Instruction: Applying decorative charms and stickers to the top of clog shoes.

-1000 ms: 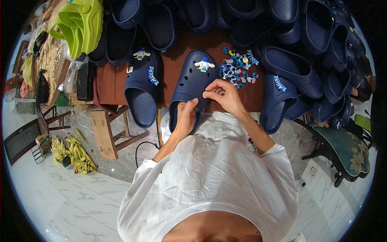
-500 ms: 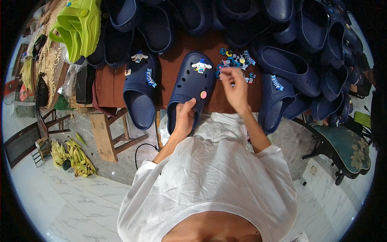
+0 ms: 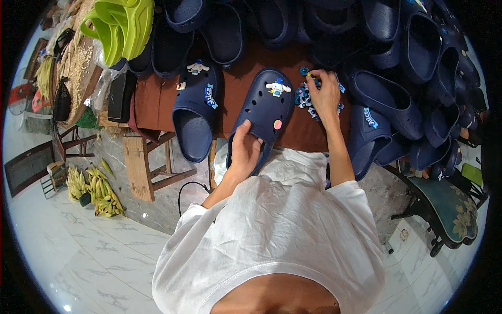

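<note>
Far left: yellow-green bunch [image 3: 97, 189] on tiled floor, lime-green clog [image 3: 125, 31] above it, wooden stool [image 3: 138, 167] below tabletop level. Next, navy clog with charms [image 3: 201, 107] lies on brown tabletop [image 3: 299, 135], heel end over front edge. Left hand [image 3: 247, 150] is curled round the opening of the middle navy clog [image 3: 261, 107], thumb on top, fingers inside; toe points away from person, heel end near white shirt [image 3: 282, 220]. Middle clog has white character charm [image 3: 278, 88] near toe, pink round charm [image 3: 277, 124] on right side. Loose charm pile [image 3: 302, 98] just right of it. Right hand [image 3: 325, 94] is over pile, partly closed, fingers bent down; can't tell if it grips a charm. Right of that, navy clog with blue banner charm [image 3: 362, 138], then green-seated chair [image 3: 444, 204].
</note>
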### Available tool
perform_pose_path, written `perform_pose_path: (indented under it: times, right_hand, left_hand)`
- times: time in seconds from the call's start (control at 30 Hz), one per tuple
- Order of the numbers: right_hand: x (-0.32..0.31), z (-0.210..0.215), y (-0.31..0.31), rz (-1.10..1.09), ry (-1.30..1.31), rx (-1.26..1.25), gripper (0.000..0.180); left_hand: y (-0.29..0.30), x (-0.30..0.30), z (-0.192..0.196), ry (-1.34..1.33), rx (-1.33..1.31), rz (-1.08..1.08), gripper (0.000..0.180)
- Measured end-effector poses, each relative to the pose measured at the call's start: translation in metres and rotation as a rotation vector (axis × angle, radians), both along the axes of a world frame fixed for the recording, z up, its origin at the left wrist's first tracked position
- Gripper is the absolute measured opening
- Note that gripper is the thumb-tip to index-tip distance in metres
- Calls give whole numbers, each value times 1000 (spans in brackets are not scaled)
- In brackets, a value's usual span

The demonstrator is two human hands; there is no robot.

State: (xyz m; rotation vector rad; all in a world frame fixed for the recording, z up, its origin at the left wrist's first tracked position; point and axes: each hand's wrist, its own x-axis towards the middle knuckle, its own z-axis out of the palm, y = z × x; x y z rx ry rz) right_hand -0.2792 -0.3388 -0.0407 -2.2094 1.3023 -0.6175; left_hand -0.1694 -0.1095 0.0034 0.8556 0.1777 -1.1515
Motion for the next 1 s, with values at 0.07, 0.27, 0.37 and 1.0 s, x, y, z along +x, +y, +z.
perform_pose_path:
  times: [0.07, 0.27, 0.37, 1.0]
  right_hand:
    - [-3, 9, 4, 57, -40, -249, 20]
    - [-4, 67, 33, 224, -290, 179, 18]
    - [0, 77, 48, 487, -244, 251, 19]
    - [23, 87, 78, 617, -272, 351, 15]
  left_hand:
    - [-2, 6, 4, 153, -55, 56, 49]
    - [-6, 14, -1, 360, -9, 142, 40]
    - [-5, 14, -3, 338, -13, 102, 37]
    - [-4, -8, 17, 174, 13, 23, 39]
